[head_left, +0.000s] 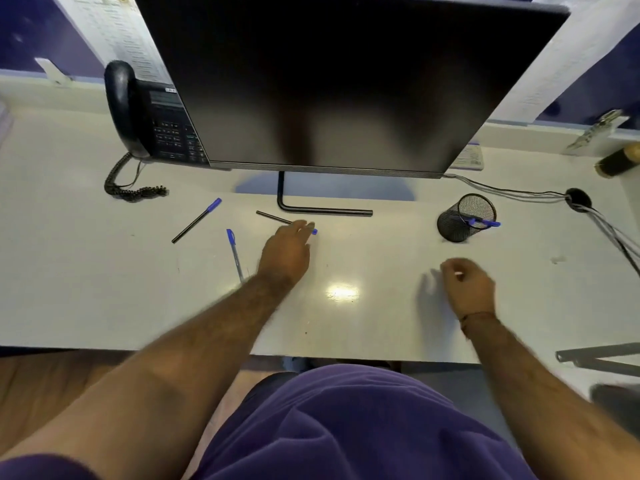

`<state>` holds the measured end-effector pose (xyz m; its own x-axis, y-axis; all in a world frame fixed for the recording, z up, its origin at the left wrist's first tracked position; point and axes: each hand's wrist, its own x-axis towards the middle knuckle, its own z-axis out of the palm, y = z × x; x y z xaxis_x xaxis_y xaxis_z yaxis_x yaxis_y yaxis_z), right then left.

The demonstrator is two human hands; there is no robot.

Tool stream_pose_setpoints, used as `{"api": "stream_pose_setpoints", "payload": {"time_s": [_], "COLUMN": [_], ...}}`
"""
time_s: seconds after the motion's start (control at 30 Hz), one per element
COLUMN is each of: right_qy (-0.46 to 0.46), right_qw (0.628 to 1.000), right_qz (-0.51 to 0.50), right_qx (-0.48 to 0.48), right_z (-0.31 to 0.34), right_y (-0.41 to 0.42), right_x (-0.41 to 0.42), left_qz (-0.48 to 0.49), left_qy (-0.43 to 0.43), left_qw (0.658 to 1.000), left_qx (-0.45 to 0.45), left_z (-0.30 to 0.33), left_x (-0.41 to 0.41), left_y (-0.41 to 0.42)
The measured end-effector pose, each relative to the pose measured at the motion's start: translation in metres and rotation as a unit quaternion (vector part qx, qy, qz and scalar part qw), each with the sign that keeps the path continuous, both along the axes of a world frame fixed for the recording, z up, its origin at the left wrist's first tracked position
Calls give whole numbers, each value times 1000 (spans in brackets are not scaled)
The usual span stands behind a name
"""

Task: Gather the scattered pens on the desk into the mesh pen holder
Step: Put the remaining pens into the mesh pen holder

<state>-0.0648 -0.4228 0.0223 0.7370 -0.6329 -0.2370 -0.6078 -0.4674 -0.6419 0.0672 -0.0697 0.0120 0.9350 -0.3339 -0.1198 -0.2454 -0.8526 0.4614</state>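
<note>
A black mesh pen holder [462, 220] stands at the right of the desk with a blue-capped pen [485, 222] sticking out of it. My left hand [285, 252] rests its fingertips on a black pen with a blue cap [273, 218] just in front of the monitor stand. Whether the fingers grip that pen or only touch it is unclear. A second black pen with a blue cap [197, 220] lies further left. A clear pen with a blue cap [234, 252] lies beside my left forearm. My right hand [467, 287] hovers with curled fingers and holds nothing, below the holder.
A dark monitor [346, 81] on a black L-shaped stand [322, 211] fills the middle back. A black desk phone [152, 119] with coiled cord sits back left. Cables [519, 194] run along the right side. The white desk's front edge [346, 356] is near my lap.
</note>
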Motion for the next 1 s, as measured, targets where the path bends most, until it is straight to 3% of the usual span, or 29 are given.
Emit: {"api": "stream_pose_setpoints", "payload": {"time_s": [0.07, 0.13, 0.23, 0.37, 0.53, 0.6, 0.73, 0.87, 1.0], "right_qy": [178, 305, 355, 394, 426, 450, 486, 501, 507], "right_qw": [973, 915, 879, 855, 830, 816, 806, 806, 801], "right_qz": [131, 230, 283, 304, 336, 342, 323, 305, 309], "right_qx": [-68, -132, -148, -148, -128, -120, -100, -80, -76], "right_z": [-26, -39, -36, -20, -17, -17, -23, -22, -22], "right_y": [20, 36, 39, 22, 12, 7, 8, 9, 8], "right_x": [-33, -66, -91, -94, -101, -98, -91, -90, -88], "left_qz": [-33, -88, -152, -202, -225, -171, -109, -42, -45], "left_qy": [-6, -10, -13, -43, -132, -119, -49, 81, 170], "left_qw": [998, 990, 972, 964, 965, 966, 918, 898, 899], "left_qx": [43, 109, 179, 170, -3, -155, -377, -432, -402], "left_z": [1, -1, -5, -9, 32, 60, 102, 103, 93], "left_x": [21, 38, 52, 56, 57, 56, 43, 34, 31], "left_y": [-10, -13, -11, -11, -66, -105, -168, -214, -244]}}
